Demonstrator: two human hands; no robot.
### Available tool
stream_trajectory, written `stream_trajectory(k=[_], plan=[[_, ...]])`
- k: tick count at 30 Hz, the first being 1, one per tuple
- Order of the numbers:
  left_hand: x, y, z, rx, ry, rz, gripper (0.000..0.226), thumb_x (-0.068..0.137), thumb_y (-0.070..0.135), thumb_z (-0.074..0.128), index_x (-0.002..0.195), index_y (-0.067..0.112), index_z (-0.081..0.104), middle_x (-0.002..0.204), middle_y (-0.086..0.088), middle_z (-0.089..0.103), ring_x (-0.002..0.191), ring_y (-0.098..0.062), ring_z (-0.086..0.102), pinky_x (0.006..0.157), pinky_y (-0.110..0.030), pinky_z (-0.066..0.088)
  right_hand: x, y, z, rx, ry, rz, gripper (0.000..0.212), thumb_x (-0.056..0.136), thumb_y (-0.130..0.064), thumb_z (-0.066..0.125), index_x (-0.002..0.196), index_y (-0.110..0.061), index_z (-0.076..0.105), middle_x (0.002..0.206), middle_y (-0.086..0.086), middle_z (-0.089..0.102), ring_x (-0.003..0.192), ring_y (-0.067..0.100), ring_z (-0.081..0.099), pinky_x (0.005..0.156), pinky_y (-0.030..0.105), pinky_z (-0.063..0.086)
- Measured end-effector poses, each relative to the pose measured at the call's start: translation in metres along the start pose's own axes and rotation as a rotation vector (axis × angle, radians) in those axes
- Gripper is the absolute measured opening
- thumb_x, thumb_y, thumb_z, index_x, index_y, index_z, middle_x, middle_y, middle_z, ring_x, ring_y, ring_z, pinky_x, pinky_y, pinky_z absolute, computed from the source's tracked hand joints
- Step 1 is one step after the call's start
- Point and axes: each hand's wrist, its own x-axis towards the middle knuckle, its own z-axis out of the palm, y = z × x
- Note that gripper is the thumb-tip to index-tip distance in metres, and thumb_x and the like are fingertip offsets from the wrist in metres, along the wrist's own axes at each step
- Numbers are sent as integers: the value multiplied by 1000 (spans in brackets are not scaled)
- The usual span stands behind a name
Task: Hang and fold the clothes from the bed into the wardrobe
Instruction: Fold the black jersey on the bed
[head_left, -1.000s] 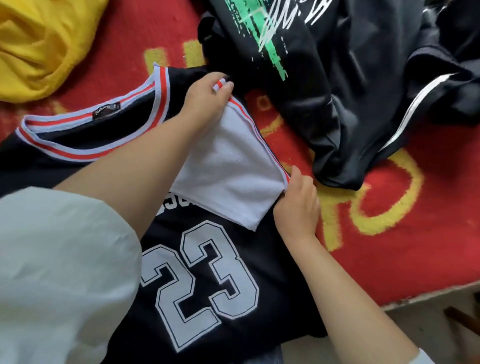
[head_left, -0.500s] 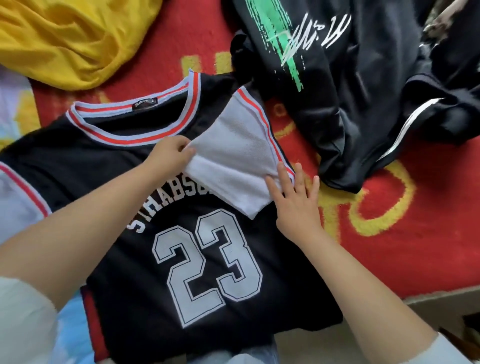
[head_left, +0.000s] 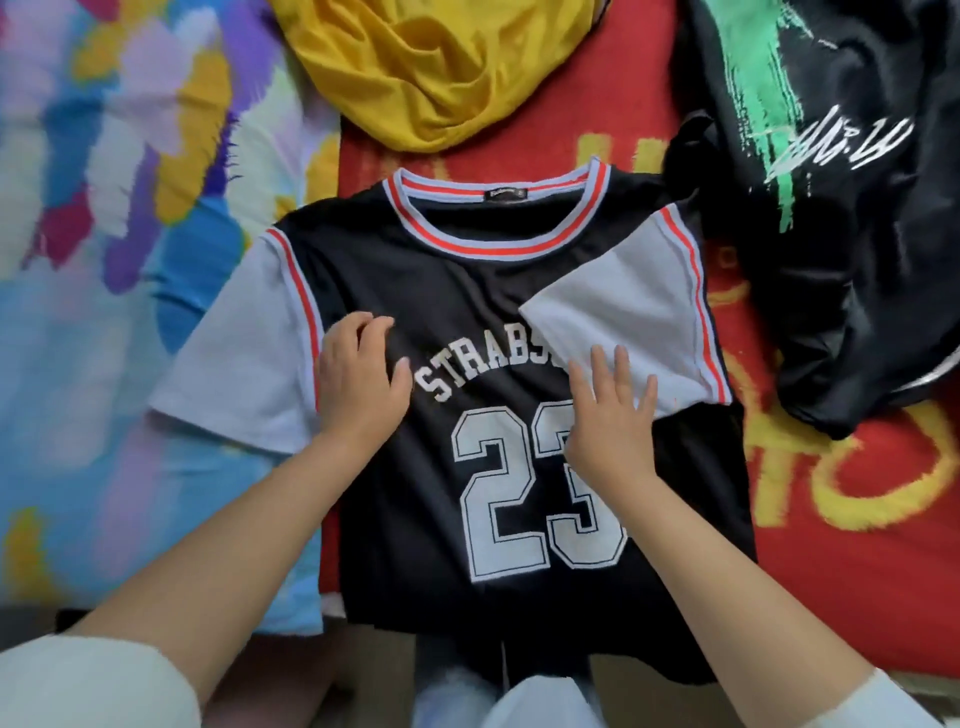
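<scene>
A black jersey (head_left: 457, 291) with a white "23" and a red-and-white collar lies face up on the bed. Its right white sleeve (head_left: 628, 306) is folded inward over the chest; the left white sleeve (head_left: 244, 374) lies spread out flat. My left hand (head_left: 358, 384) rests on the jersey's left chest beside the sleeve seam, fingers bent at the tips, holding nothing. My right hand (head_left: 613, 421) lies flat with spread fingers on the lower edge of the folded sleeve and the number.
A crumpled yellow garment (head_left: 441, 67) lies beyond the collar. A black garment with green and white print (head_left: 831, 171) is heaped at the right. Underneath are a red blanket with yellow characters (head_left: 857, 519) and a multicoloured sheet (head_left: 104, 208). The bed's front edge runs along the bottom.
My left hand left the folded right sleeve and moved across to the jersey's left chest. My right hand slid slightly left along the sleeve's lower edge. The view shifted left, showing the spread left sleeve.
</scene>
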Motion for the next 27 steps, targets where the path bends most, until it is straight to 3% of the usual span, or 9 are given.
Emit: stream_trajectory(k=[2,5,9,12,14,17,20,24,27], plan=[[-14,-38,-21,-51,132,-195,43,80,2,63,120,-6,52,126,-28,44,120,-43,38,101,-42,28,3,-30,4,-35,37,-108,80,38,-3,80,116,0,61,126,24,55,118,46,49,88,67,37],[-39,-74,-46,-313,304,-546,48,82,-4,61,126,-11,43,131,-32,36,124,-39,36,101,-25,27,5,-71,9,-19,18,-228,78,29,-6,83,105,-3,67,115,20,63,108,42,58,78,63,44],[-56,-101,-53,-586,352,-738,51,84,2,62,129,-9,39,127,-20,46,110,-20,50,76,-3,38,10,-112,19,-9,-27,-343,72,53,-12,80,121,-5,59,133,20,51,125,40,45,90,63,39],[-40,-111,-48,-806,338,-780,33,82,4,66,111,3,51,106,-9,62,85,-5,61,74,-19,45,13,-118,26,-55,-159,-365,65,89,-22,52,146,-14,22,156,11,5,144,29,3,111,55,11],[-29,-119,-46,-790,327,-814,42,78,7,71,114,2,51,107,-7,63,90,-14,63,79,-27,50,14,-120,30,-81,-210,-348,63,96,-26,38,149,-19,4,155,6,-14,143,24,-13,113,50,0],[-16,-129,-43,-709,319,-790,36,79,13,68,113,5,58,111,-10,65,99,-24,63,88,-39,51,13,-121,31,-98,-243,-322,65,96,-28,37,148,-20,0,154,5,-19,142,24,-16,113,50,-2],[-2,-133,-60,-720,414,-748,31,92,11,51,121,0,53,119,-15,59,109,-26,57,93,-29,45,16,-120,26,-128,-287,-339,68,95,-26,40,148,-22,-2,154,3,-21,142,22,-17,114,48,-1],[22,-123,-113,-523,552,-485,26,96,8,44,115,-8,53,114,-23,59,104,-31,56,79,-23,36,20,-120,17,-134,-362,-344,70,94,-25,42,148,-23,-3,153,3,-22,142,23,-19,114,47,-2],[45,-108,-145,-424,405,-257,23,94,11,48,103,-8,58,96,-26,60,89,-34,55,65,-20,28,23,-116,11,-50,-375,-395,63,95,-19,41,148,-22,7,155,2,-16,143,22,-14,114,45,0]])
